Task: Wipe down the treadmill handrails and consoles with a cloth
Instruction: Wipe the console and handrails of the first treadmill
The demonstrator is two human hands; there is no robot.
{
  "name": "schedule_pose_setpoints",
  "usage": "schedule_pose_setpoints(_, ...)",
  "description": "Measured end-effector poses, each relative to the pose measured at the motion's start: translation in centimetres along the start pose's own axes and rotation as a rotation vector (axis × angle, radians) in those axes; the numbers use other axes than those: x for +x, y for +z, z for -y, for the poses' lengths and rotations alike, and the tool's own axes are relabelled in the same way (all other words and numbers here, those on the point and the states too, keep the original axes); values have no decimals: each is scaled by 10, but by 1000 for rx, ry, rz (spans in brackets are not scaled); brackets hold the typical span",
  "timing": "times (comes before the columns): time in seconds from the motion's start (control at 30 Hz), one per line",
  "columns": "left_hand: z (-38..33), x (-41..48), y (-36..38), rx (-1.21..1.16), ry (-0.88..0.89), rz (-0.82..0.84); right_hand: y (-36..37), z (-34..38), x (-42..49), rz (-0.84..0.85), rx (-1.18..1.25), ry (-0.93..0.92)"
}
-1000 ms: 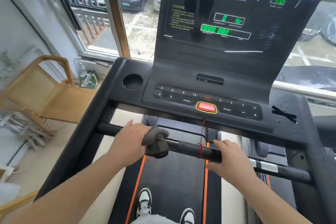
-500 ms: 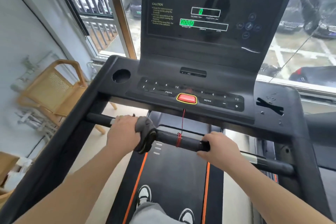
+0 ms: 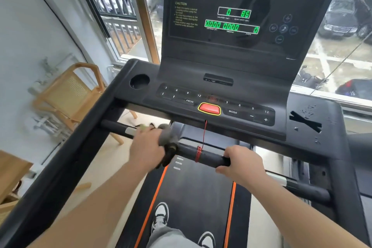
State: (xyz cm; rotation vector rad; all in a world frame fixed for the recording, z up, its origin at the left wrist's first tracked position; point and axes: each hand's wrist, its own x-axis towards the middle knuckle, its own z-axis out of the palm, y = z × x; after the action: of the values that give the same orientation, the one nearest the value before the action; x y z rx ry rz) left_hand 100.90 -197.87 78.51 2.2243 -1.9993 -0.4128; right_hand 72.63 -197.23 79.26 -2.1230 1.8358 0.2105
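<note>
head view, cloth (image 3: pixel 168 139) wrapped on handrail (image 3: pixel 210 156) under left grip (image 3: pixel 148 147)

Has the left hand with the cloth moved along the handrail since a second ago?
Yes: left hand and cloth slid slightly right along the handrail, nearer the red cord wrapped round it.

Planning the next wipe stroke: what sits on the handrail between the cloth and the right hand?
Head view: only a red cord looped round the handrail; otherwise bare.
</note>
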Motion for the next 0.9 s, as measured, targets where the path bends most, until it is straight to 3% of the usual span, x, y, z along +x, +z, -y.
schedule_pose_setpoints(0.13,-54,-34,35,-136,293,32,-3,2,4,37,10,18)
schedule_pose_setpoints(0.23,-26,-24,23,3,547,16,-3,2,4,34,17,24)
schedule_pose_setpoints(0.3,11,-5,9,75,449,37,-2,1,2,30,13,25)
schedule_pose_setpoints(0.37,34,5,-4,45,150,14,-2,2,1,26,10,26)
schedule_pose_setpoints(0.43,21,-3,-4,-5,-42,-60,-2,4,1,22,6,29)
schedule_pose_setpoints(0.5,-14,-20,13,-62,-8,-49,-3,5,1,32,-5,36)
schedule_pose_setpoints(0.6,-57,-43,33,-45,229,50,-4,7,3,41,-3,70)
schedule_pose_setpoints(0.7,-30,-29,15,76,437,57,-5,10,4,48,1,92)
schedule_pose_setpoints(0.73,-13,-21,7,81,418,50,-5,10,3,51,1,99)
schedule_pose_setpoints(0.8,18,-9,-3,24,168,-18,-5,11,1,52,0,106)
schedule_pose_setpoints(0.87,13,-14,0,-45,-48,-80,-4,13,-2,36,-4,110)
schedule_pose_setpoints(0.9,-4,-20,5,-70,-52,-87,-4,14,-3,22,-11,112)
